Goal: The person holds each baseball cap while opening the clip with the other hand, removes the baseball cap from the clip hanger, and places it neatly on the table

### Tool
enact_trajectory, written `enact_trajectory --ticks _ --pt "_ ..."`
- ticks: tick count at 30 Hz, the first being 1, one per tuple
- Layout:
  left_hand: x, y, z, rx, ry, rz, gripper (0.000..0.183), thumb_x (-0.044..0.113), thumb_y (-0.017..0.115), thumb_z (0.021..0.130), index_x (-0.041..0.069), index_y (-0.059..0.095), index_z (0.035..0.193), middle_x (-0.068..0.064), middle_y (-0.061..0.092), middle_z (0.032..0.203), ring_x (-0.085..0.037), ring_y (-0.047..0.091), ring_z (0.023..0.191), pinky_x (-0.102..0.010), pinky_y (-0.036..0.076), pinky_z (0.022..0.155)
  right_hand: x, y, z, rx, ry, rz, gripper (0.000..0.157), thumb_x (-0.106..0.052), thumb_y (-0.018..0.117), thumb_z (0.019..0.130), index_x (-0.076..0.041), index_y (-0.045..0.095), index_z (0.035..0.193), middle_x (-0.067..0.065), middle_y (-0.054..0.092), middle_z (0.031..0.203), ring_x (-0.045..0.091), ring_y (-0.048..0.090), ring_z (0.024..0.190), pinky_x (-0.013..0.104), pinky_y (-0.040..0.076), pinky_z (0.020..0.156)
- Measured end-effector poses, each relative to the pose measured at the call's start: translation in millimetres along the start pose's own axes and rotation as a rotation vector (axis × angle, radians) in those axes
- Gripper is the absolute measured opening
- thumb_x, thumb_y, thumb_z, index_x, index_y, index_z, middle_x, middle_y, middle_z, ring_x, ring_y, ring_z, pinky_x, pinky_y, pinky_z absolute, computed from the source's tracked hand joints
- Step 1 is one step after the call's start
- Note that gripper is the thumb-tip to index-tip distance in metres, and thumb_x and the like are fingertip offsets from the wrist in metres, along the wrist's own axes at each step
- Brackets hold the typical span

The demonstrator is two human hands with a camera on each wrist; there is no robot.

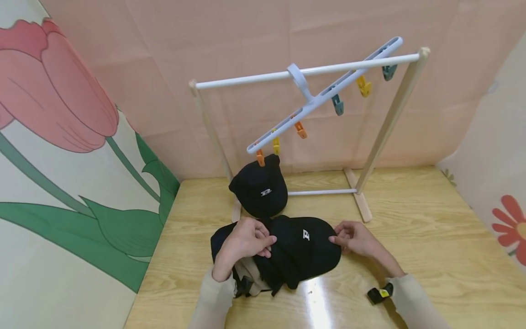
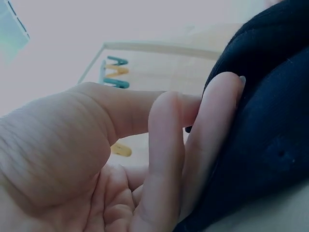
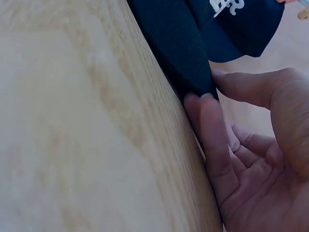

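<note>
A black baseball cap (image 1: 287, 246) with a small white letter on its front lies on the table, brim to the right. My right hand (image 1: 355, 237) pinches the brim's edge between thumb and fingers; the right wrist view shows the brim (image 3: 169, 53) low over the wood. My left hand (image 1: 250, 240) holds the crown side, with fingertips on the dark fabric (image 2: 270, 111) in the left wrist view. Its thumb tip is partly hidden there. Behind, a second black cap (image 1: 259, 192) hangs from an orange clip (image 1: 260, 157) at the hanger's near end.
A pale blue clip hanger (image 1: 314, 101) with several coloured clips hooks over the white bar (image 1: 246, 80) of a wooden rack. Under my left wrist lie dark and beige items (image 1: 248, 274). A black strap piece (image 1: 380, 293) rests beside my right sleeve.
</note>
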State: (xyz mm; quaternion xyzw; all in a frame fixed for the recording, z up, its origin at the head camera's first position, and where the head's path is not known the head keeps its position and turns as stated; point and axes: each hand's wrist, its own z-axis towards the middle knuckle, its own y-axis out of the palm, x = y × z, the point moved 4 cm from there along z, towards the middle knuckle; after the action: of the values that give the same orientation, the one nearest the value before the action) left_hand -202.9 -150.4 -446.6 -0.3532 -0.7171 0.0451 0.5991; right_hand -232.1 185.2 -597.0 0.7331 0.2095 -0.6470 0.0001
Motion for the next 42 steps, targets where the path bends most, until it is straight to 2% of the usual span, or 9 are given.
enact_trajectory --ticks 12,17,25,31,42 --pt "-4.6 -4.6 -1.6 0.010 -0.050 0.017 0.017 0.018 0.082 0.096 0.006 0.074 0.086 -0.004 0.075 0.067 -0.018 0.075 0.058 -0.029 0.062 0.060 1 -3.4 -3 -0.019 -0.058 -0.093 0.029 -0.020 0.084 0.094 0.002 0.066 0.091 0.007 0.066 0.066 0.019 0.067 0.055 0.035 0.059 0.052" --pt "-5.5 -7.4 -3.6 0.008 -0.063 0.058 0.018 0.018 0.082 0.096 0.008 0.074 0.084 -0.003 0.075 0.067 -0.018 0.075 0.059 -0.030 0.062 0.061 2 -1.4 -3 -0.022 -0.085 -0.117 0.029 -0.024 0.086 0.093 -0.002 0.068 0.089 0.006 0.066 0.066 0.017 0.066 0.055 0.033 0.057 0.051" --pt "-4.0 -10.2 -5.3 -0.004 -0.069 0.088 0.019 0.019 0.081 0.097 0.008 0.074 0.083 -0.003 0.075 0.067 -0.018 0.075 0.059 -0.029 0.061 0.061 2 0.1 -2 -0.033 -0.135 -0.124 0.023 -0.023 0.084 0.095 -0.003 0.071 0.091 0.005 0.067 0.066 0.015 0.065 0.056 0.032 0.057 0.052" --pt "-2.2 -11.8 -6.5 -0.016 -0.081 0.051 0.017 0.018 0.081 0.097 0.006 0.075 0.086 -0.004 0.075 0.069 -0.019 0.076 0.061 -0.029 0.062 0.063 2 -0.9 -1 -0.035 -0.117 -0.128 0.025 -0.025 0.085 0.094 -0.004 0.072 0.091 0.005 0.067 0.066 0.017 0.066 0.056 0.033 0.058 0.053" --pt "-1.8 -13.1 -7.3 -0.020 -0.049 0.023 0.016 0.019 0.080 0.098 0.007 0.076 0.088 -0.003 0.077 0.072 -0.019 0.077 0.065 -0.030 0.063 0.065 3 -3.8 -1 0.036 -0.049 -0.125 0.029 -0.029 0.082 0.096 -0.002 0.072 0.090 0.009 0.069 0.067 0.019 0.067 0.055 0.034 0.058 0.051"
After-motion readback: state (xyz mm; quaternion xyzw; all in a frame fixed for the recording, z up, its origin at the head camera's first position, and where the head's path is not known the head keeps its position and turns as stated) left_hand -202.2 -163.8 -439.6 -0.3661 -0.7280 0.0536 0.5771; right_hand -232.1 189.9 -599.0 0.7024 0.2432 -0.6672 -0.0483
